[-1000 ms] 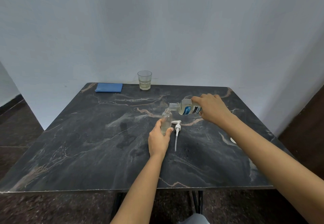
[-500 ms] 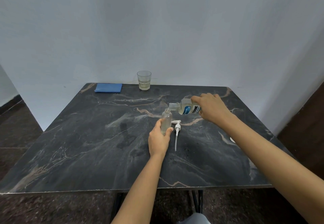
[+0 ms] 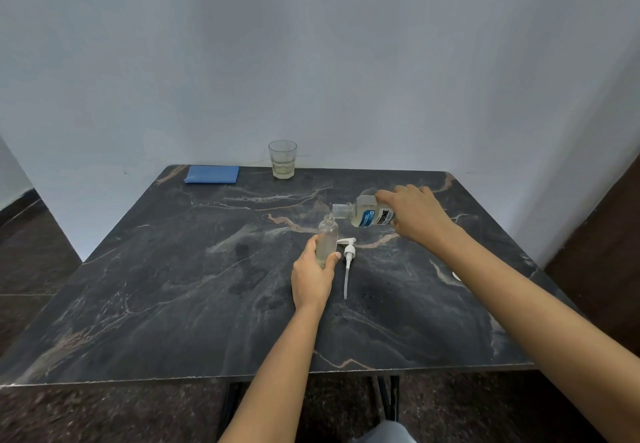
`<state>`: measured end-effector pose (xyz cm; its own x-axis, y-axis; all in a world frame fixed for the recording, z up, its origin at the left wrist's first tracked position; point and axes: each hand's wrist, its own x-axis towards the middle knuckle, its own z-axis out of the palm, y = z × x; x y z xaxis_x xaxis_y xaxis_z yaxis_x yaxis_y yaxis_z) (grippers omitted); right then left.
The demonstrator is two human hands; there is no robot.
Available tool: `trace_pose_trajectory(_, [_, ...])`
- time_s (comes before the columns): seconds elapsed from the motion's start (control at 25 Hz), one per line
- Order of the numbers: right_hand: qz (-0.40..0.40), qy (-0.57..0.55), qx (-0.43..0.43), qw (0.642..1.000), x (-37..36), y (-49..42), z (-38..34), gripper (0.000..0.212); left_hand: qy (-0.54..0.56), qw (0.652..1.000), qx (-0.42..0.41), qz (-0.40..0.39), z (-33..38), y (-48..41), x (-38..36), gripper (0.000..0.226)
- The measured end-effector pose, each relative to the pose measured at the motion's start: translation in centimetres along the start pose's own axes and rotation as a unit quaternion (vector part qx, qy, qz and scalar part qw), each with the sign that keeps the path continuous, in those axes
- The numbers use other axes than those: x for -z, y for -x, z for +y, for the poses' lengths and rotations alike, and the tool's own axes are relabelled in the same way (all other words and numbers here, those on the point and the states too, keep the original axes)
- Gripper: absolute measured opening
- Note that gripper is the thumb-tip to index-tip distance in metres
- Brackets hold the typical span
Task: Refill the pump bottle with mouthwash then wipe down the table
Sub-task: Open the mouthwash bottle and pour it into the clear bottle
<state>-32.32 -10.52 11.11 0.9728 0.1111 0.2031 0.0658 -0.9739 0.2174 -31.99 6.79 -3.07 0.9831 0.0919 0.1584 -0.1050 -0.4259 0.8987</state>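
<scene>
A small clear pump bottle (image 3: 327,234) stands upright on the dark marble table (image 3: 173,286), its neck uncovered. My left hand (image 3: 311,278) grips its lower half. My right hand (image 3: 414,214) holds the mouthwash bottle (image 3: 363,214) tipped on its side, its open mouth right above the small bottle's neck. Pale liquid sits in the lower part of the pump bottle. The white pump head with its long tube (image 3: 348,262) lies flat on the table just right of my left hand.
A folded blue cloth (image 3: 212,174) lies at the table's back left edge. A drinking glass (image 3: 282,159) with a little pale liquid stands at the back edge by the wall. A small white thing (image 3: 456,275), partly hidden by my right forearm, lies at the right.
Hardly anything has moved. Both hands keep their holds, and the mouthwash bottle stays tipped over the pump bottle's neck.
</scene>
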Motion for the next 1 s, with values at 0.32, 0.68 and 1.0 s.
trace_pose_trajectory(0.32, [0.004,0.002,0.000,1.000,0.06,0.02,-0.11,0.048,-0.006,1.000,-0.004,0.007,0.15,0.04,0.07,0.051])
trace_pose_trajectory(0.68, [0.006,0.010,-0.002,1.000,0.06,-0.13,-0.17,0.047,-0.009,1.000,-0.002,0.004,-0.20,-0.17,-0.10,0.052])
trace_pose_trajectory(1.0, [0.001,0.014,0.000,1.000,0.36,-0.06,-0.24,0.047,-0.010,1.000,-0.013,0.003,-0.45,-0.32,-0.23,0.048])
